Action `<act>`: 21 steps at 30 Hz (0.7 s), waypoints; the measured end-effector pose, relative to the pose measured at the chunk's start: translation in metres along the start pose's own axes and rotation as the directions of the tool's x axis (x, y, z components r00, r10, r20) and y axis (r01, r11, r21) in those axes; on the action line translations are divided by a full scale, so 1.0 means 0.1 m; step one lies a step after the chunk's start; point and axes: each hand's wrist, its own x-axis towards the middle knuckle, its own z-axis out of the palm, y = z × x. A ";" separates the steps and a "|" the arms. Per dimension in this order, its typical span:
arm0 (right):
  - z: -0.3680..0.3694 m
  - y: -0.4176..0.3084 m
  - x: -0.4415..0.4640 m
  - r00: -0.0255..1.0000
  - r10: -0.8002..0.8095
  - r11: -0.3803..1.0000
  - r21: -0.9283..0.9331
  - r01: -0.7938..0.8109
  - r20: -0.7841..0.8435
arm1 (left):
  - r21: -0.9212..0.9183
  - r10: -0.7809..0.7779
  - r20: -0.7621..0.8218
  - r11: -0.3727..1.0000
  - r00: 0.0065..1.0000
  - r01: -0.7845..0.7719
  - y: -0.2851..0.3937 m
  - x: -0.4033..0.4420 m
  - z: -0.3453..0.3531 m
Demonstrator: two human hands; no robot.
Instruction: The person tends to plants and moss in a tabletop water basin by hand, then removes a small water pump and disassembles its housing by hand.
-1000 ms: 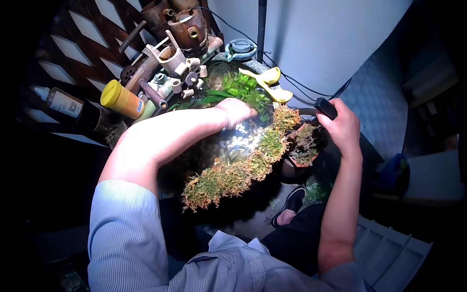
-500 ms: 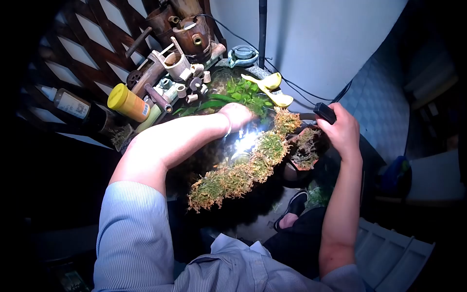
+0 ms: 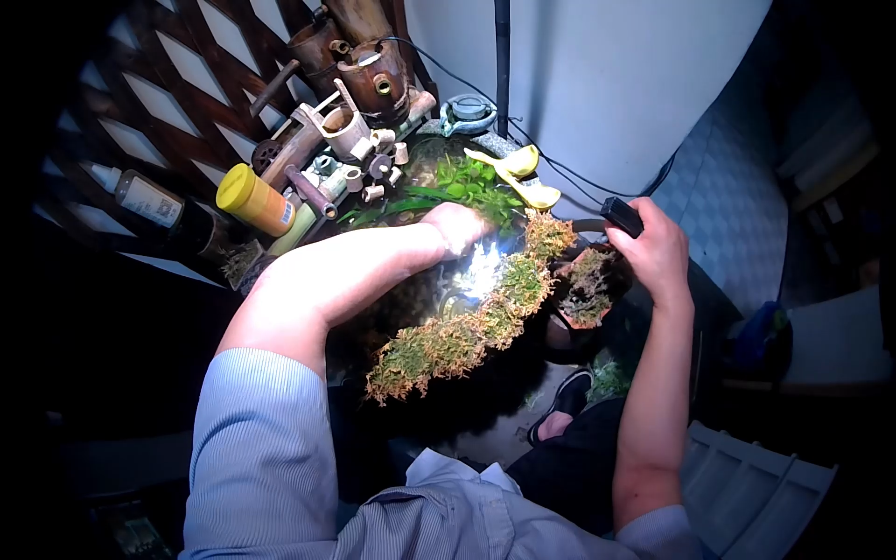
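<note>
My left hand (image 3: 459, 229) reaches into the water (image 3: 425, 271) of a planted basin, close to the green leafy plants (image 3: 476, 187). Its fingers are under the surface or lost in glare, so their shape does not show. At the right edge of the basin, my right hand (image 3: 658, 245) is closed on a black rectangular block (image 3: 623, 217). A short dark tube or bar (image 3: 590, 225) runs from near that block toward the rim. Clumps of green and orange-brown moss (image 3: 448, 347) line the near rim, between my arms.
Yellow scoops (image 3: 523, 175) rest on the back rim. A yellow-lidded jar (image 3: 254, 200), a white-labelled bottle (image 3: 149, 201) and bamboo pieces (image 3: 343, 131) stand at the left. A mossy pot (image 3: 588, 285) sits below my right hand. Black cable (image 3: 560, 168) trails along the wall.
The view has shifted slightly. My left hand stays in the water and the bright reflection beside it has changed shape. My right hand keeps its hold on the black block.
</note>
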 end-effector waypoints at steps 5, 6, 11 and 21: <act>0.04 0.03 0.01 1.000 -0.023 1.000 0.015 0.023 -0.005 | -0.016 -0.021 0.087 1.000 0.996 0.022 0.07 -0.14 -0.26; 0.04 0.02 0.01 1.000 -0.023 1.000 0.017 0.023 -0.003 | 0.053 0.089 0.017 0.995 0.996 -0.089 0.07 -0.24 -0.34; 0.03 0.00 0.02 1.000 -0.028 1.000 0.005 0.028 0.015 | 0.031 0.128 -0.046 0.992 0.991 -0.126 0.03 -0.52 -0.52; 0.04 0.09 -0.01 1.000 -0.019 0.999 -0.033 0.019 -0.004 | -0.019 0.094 -0.056 0.995 0.994 -0.095 0.13 -0.88 -0.35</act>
